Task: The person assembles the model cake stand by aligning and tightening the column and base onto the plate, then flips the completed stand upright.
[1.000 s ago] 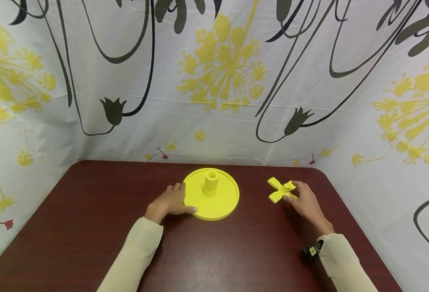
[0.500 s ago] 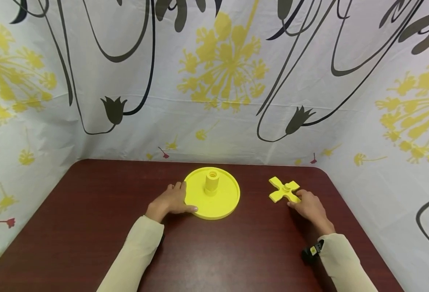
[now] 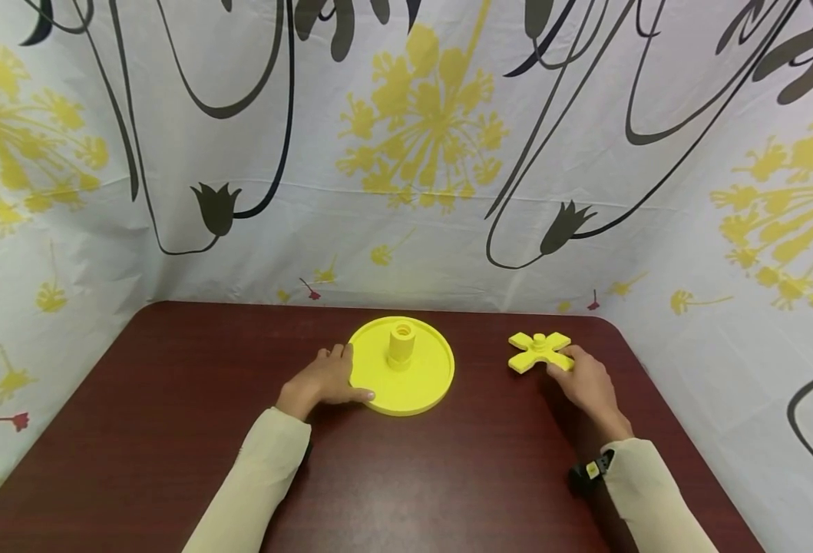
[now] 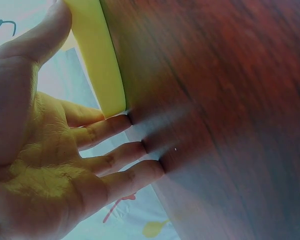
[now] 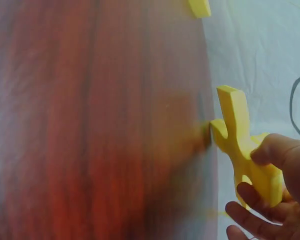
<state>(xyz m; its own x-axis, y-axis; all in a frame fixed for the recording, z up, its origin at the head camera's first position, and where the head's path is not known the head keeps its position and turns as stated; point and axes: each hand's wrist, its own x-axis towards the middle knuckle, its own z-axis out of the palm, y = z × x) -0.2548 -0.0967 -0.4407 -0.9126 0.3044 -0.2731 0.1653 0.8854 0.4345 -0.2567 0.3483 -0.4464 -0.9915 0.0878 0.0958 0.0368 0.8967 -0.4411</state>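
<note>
A round yellow disc (image 3: pixel 423 384) with a raised rim and an upright hollow post (image 3: pixel 401 346) at its centre sits toward the back of the table. My left hand (image 3: pixel 323 382) holds its left edge, thumb over the rim and fingers along the outside. In the left wrist view, the fingertips (image 4: pixel 155 167) reach the tabletop beside the disc's side wall (image 4: pixel 102 60). To the right, my right hand (image 3: pixel 586 388) pinches one arm of a yellow four-armed cross piece (image 3: pixel 537 353) with a short central peg. The right wrist view shows this cross (image 5: pixel 235 117) tilted, thumb against it.
The dark reddish-brown table (image 3: pixel 406 476) has rounded far corners. A white cloth (image 3: pixel 406 253) with yellow and grey flower prints hangs behind it and along both sides. A black strap device (image 3: pixel 589 472) is on my right wrist.
My right hand has shifted its hold from the cross's back-right arm to its near-right arm. The cross has turned and tipped, its peg now standing more upright in view. The left hand and disc stay put.
</note>
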